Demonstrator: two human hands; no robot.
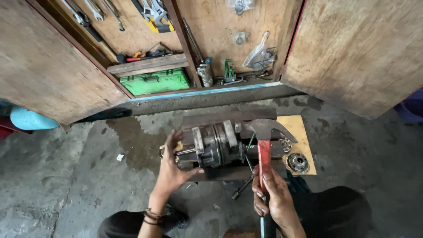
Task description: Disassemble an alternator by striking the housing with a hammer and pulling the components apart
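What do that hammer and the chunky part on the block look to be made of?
Hammer: dull grey steel-looking head, shaft red, likely painted or coated. Chunky part: grey metal, probably steel or cast iron, with dark greasy patches. Block: apparently worn, darkened wood.
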